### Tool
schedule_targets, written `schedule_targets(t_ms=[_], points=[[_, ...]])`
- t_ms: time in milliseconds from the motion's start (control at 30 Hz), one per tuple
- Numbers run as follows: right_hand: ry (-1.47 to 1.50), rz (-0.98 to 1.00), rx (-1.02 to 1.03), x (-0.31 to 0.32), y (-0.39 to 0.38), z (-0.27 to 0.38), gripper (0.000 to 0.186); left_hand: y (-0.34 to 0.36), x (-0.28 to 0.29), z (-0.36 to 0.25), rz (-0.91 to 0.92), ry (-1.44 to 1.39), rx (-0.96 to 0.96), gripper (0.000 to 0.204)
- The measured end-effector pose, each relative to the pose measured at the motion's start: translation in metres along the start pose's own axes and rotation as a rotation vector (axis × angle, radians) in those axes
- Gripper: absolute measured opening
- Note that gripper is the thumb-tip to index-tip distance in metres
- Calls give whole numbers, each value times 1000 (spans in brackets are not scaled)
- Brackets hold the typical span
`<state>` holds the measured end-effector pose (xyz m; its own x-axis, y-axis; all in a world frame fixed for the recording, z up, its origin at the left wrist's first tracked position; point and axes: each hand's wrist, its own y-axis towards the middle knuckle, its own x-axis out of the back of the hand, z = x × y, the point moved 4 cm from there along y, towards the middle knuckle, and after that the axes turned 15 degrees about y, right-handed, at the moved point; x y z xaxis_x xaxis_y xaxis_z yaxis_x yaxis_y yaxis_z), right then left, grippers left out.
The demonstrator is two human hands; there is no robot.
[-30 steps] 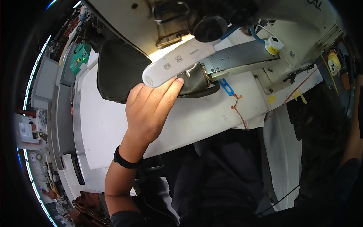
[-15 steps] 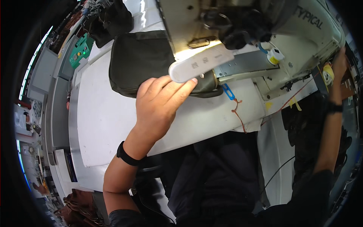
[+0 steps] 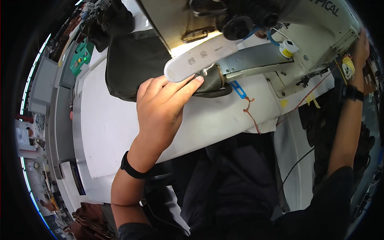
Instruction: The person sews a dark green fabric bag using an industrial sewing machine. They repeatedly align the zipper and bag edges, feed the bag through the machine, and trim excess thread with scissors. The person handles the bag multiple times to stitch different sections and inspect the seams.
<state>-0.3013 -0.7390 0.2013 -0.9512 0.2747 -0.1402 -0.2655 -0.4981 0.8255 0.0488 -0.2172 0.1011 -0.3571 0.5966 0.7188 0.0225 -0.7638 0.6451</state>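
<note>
My left hand [image 3: 162, 106] lies with fingers stretched over the near edge of a dark olive fabric bag [image 3: 134, 64]. Its fingertips press on the fabric beside the sewing machine's needle area. Above them extends a pale, rounded light bar [image 3: 200, 58], lit from behind, hiding part of the bag. A brass-toothed zipper edge [image 3: 221, 76] shows at the bag's right end, around the machine's narrow metal arm [image 3: 260, 61]. Far to the right, my right hand [image 3: 362, 50] is at the end of the sewing machine [image 3: 320, 38]; its fingers are blurred and partly hidden.
A white tabletop [image 3: 116, 136] spreads under the bag. A blue plastic loop [image 3: 239, 90] on an orange cord [image 3: 249, 114] hangs near the arm. A green box [image 3: 82, 57] with lit buttons stands at the far left. Brown fabric [image 3: 92, 220] lies low on the left.
The whole view has shifted slightly, so the machine and bag appear higher and more to the left. My left hand stays on the bag, and my right hand remains at the machine's right end.
</note>
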Motion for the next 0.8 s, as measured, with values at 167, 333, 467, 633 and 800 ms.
schedule_targets(t_ms=[167,333,467,633,800], points=[[159,69,-273,-11,-49,22,66,-4,3,2,51,0,18,42],[190,106,-241,-15,-69,32,65,-5,1,2,-12,-3,10,39],[194,121,-237,-11,-83,36,64,-3,1,2,-26,7,-15,39],[201,139,-223,-11,-97,50,62,-3,0,4,-36,14,-39,38],[206,147,-220,-10,-101,55,61,-4,-1,4,-49,4,-52,38]])
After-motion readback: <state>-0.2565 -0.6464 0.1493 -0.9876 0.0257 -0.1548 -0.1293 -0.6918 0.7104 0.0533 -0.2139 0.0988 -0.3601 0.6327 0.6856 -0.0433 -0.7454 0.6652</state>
